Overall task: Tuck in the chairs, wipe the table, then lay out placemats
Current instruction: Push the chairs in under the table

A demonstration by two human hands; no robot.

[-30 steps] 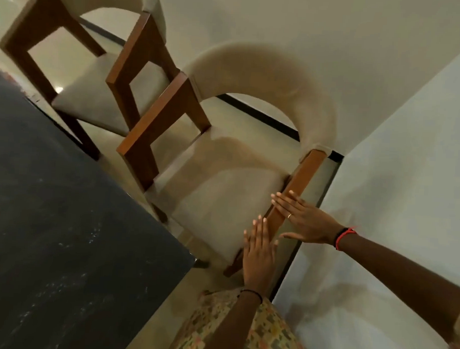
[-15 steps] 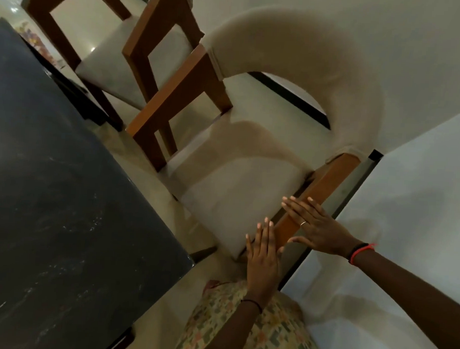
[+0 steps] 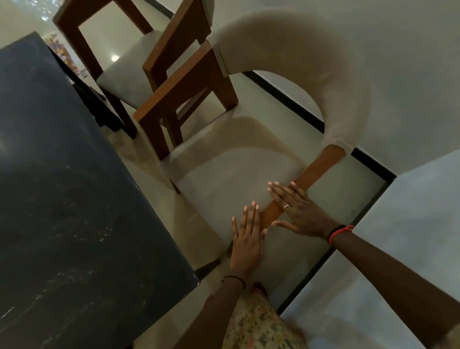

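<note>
A wooden chair with a beige seat and curved padded back stands beside the dark stone table, pulled out from it. My left hand lies flat with straight fingers against the near end of the chair's right armrest. My right hand rests flat, fingers straight, on top of that same wooden armrest. Neither hand holds anything.
A second matching chair stands farther along the table's side, close against the first. A white wall with a black skirting runs behind the chairs, and a pale wall corner juts out on the right.
The view has tilted and closed in on the chair. Both hands have stayed flat at the near armrest, the right one now lying further onto it.
</note>
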